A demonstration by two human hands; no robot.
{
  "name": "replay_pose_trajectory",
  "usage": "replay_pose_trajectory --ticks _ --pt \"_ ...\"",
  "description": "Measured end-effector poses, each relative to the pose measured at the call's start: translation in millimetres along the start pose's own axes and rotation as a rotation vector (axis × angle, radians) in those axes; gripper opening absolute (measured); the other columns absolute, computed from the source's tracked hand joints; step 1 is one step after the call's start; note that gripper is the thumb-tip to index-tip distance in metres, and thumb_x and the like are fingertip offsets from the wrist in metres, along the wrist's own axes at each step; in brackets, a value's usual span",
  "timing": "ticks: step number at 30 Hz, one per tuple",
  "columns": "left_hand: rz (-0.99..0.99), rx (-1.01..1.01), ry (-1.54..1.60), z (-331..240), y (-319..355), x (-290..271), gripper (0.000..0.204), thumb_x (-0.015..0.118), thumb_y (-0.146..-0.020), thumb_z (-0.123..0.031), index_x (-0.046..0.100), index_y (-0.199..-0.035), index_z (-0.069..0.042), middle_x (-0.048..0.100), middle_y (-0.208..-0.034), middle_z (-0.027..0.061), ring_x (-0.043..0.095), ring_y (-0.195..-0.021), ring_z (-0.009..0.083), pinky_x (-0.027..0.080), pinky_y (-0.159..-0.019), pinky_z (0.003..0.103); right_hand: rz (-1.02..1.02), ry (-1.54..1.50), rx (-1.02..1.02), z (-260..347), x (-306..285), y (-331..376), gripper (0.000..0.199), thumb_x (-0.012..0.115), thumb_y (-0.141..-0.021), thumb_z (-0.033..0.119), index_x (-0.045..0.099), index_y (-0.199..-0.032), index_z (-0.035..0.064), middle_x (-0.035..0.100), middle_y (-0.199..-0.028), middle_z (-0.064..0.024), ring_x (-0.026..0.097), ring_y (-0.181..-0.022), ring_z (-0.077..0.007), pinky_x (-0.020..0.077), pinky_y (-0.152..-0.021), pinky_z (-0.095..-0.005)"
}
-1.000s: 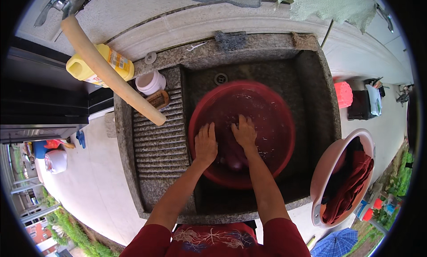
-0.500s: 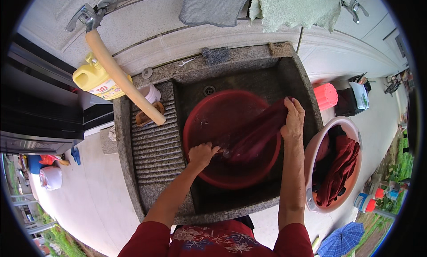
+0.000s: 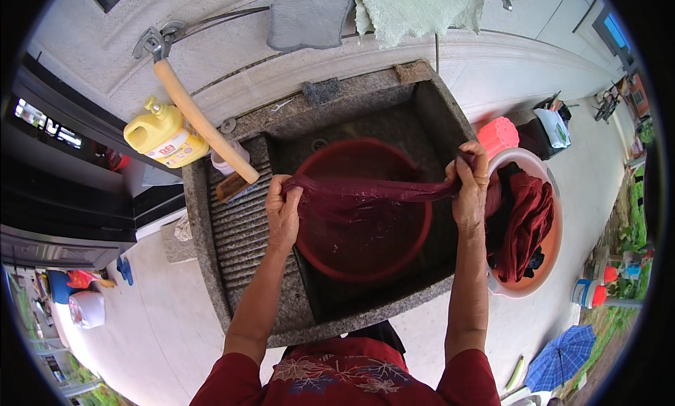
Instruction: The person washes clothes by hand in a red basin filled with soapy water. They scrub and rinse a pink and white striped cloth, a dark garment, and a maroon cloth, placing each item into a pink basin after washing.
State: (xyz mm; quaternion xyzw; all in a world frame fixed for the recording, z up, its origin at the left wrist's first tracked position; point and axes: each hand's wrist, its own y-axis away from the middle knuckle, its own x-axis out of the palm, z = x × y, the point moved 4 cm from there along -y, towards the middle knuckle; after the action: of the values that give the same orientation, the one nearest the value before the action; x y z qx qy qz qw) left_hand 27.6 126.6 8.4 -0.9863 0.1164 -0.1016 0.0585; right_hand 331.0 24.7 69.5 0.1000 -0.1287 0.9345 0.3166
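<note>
A wet, dark red garment [image 3: 373, 192] is stretched sideways above a red basin [image 3: 362, 269]. My left hand [image 3: 283, 213] is closed round its left end, over the edge of the ribbed washboard. Its right end is gripped by my right hand [image 3: 469, 184], over the right side of the stone sink [image 3: 325, 321]. The middle of the cloth hangs in loose folds, and dark water shows in the basin below. What kind of garment it is, I cannot tell.
A pink-white tub [image 3: 557, 227] with dark red clothes stands right of the sink. On the left are the ribbed washboard [image 3: 246, 241], a brush [image 3: 230, 187], a yellow jug [image 3: 162, 135] and a tap hose [image 3: 204, 121]. Cloths [image 3: 422, 12] hang behind.
The garment has come up out of the basin and is now pulled level. My left hand has risen from the basin's rim with one end, while the right still holds the other.
</note>
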Motion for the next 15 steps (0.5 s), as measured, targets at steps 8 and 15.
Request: replay_pose_trajectory --ticks 8,15 --pt "0.733 -0.321 -1.3 153 75 8 0.064 0.075 -0.066 -0.039 0.044 -0.118 -0.018 0.062 -0.096 0.0152 0.059 -0.094 0.0337 0.047 -0.08 0.045 0.728 1.489 0.363 -199 9 111 0.058 0.075 -0.068 0.03 0.048 -0.118 0.0177 0.059 -0.102 -0.0147 0.054 -0.101 -0.0327 0.0455 -0.085 -0.0442" --pt "0.934 -0.42 -1.346 146 89 18 0.033 0.066 -0.078 -0.025 0.06 -0.108 -0.013 0.066 -0.095 0.0088 0.062 -0.095 0.0303 0.048 -0.078 0.044 1.239 1.666 0.717 -217 -7 133 0.024 0.058 -0.078 0.017 0.064 -0.101 0.0163 0.066 -0.105 -0.0083 0.061 -0.1 -0.0284 0.0484 -0.082 -0.0431"
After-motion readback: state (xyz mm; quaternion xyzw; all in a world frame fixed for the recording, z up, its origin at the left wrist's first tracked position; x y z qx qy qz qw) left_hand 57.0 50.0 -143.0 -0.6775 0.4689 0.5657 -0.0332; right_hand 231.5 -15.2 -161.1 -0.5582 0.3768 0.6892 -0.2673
